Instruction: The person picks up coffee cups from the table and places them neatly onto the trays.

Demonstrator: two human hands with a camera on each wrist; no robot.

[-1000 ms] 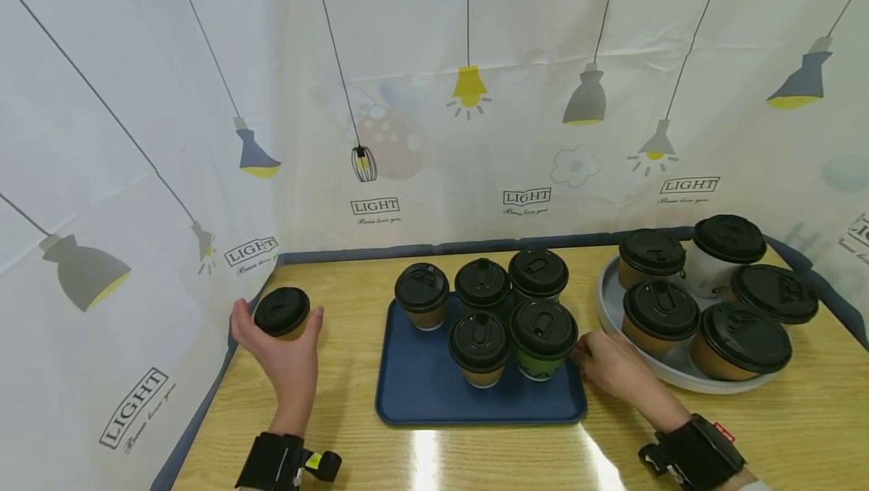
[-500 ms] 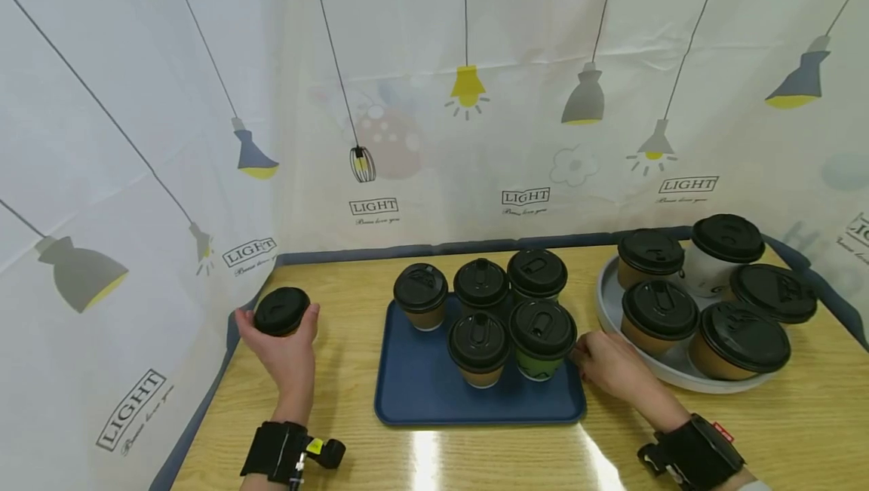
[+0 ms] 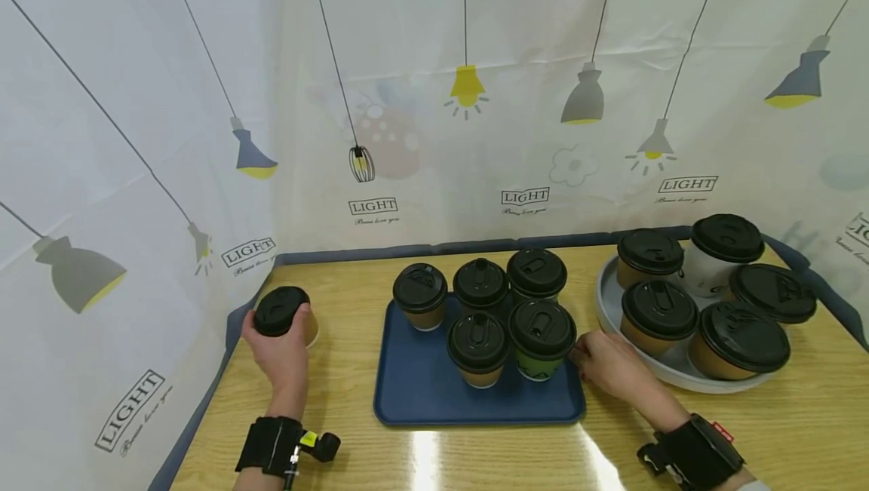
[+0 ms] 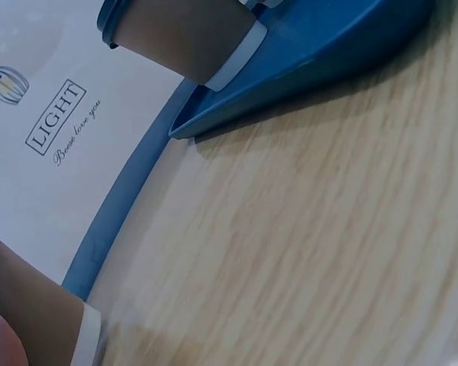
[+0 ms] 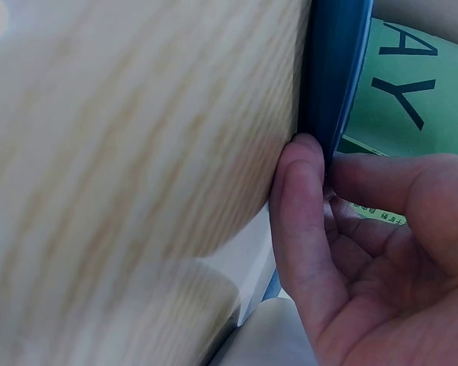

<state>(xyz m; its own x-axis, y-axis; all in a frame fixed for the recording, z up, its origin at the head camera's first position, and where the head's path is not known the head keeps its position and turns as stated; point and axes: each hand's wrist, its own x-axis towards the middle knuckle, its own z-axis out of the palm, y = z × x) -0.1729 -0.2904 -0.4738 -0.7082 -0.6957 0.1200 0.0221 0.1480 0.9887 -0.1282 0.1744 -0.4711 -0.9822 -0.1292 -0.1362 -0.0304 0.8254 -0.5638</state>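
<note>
In the head view my left hand (image 3: pixel 281 359) holds a brown paper coffee cup (image 3: pixel 311 329) with a black lid, left of the tray. The cup's white base shows at its right side; in the left wrist view a fingertip (image 4: pixel 0 343) lies against its wall. My right hand (image 3: pixel 611 366) pinches the right rim of the blue tray (image 3: pixel 428 400) between thumb and finger, seen closely in the right wrist view. Several lidded cups stand on the tray, among them a green cup (image 3: pixel 539 364) near that hand and a brown cup (image 3: pixel 425 319) at the back left corner.
A round grey-white tray (image 3: pixel 729 385) at the right bears several lidded cups, including a white cup (image 3: pixel 706 268). Behind the wooden table (image 3: pixel 353 461) hangs a curtain (image 3: pixel 421 99) printed with lamps, which also runs along the left side.
My left hand has shifted slightly, its thumb now lying across the cup's lid, and more of the cup's side and white base shows. The right hand and the tray have stayed put.
</note>
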